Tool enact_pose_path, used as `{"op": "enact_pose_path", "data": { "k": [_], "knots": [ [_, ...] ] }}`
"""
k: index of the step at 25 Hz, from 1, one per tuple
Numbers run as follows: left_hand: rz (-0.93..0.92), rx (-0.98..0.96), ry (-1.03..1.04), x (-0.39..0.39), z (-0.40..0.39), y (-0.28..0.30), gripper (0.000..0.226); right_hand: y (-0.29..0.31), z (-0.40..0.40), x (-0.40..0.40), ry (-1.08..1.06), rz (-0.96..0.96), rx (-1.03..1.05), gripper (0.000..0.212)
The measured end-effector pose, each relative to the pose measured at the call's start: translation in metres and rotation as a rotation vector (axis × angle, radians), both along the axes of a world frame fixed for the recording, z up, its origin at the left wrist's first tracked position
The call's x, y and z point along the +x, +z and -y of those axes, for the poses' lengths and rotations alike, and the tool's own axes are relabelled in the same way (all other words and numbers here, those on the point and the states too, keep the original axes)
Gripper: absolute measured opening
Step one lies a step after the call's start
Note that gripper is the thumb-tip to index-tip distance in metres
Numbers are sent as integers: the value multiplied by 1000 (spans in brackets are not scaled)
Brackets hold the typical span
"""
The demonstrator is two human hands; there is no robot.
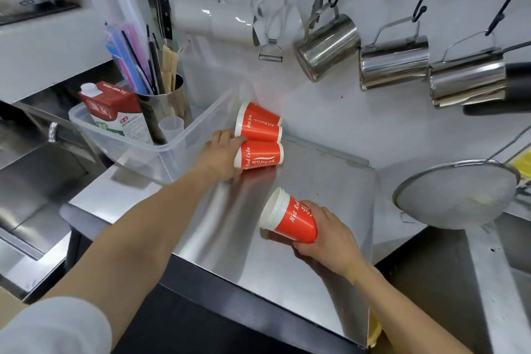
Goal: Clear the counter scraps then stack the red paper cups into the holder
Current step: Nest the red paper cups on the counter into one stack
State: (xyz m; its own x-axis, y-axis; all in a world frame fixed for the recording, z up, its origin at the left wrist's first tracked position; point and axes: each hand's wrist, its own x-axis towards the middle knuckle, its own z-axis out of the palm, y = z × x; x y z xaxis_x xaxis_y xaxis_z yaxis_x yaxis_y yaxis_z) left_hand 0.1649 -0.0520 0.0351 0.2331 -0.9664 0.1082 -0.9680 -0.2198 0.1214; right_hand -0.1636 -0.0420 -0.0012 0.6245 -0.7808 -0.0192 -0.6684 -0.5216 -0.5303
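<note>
Left hand [221,152] reaches across the steel table [301,267], fingers curled onto the rim end of a red paper cup lying on its side [260,156], which touches another toppled red cup [258,122] behind it. Right hand [330,231] is clenched around a nested stack of red paper cups [290,218], tilted, mouth facing left, just above the table.

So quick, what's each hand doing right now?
Left hand: closed on the lower lying cup.
Right hand: holding a stack of cups on its side.
</note>
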Motion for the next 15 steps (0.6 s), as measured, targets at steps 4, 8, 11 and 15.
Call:
{"op": "enact_pose_path", "data": {
  "k": [4, 8, 11, 15],
  "knots": [
    [-82, -44, -39, -1, -1, -7, 89, 1, -2, 0, -22, 30, 26, 91],
    [-162, -34, -63, -5, -9, -15, 95, 2, -2, 0, -31, 30, 32, 91],
    [-121, -77, -78, -10, -13, -19, 93, 2, -3, 0, -32, 28, 45, 92],
    [-276, -95, -18, -26, -22, -17, 90, 6, -1, -1, -33, 48, 79, 93]
  ]
}}
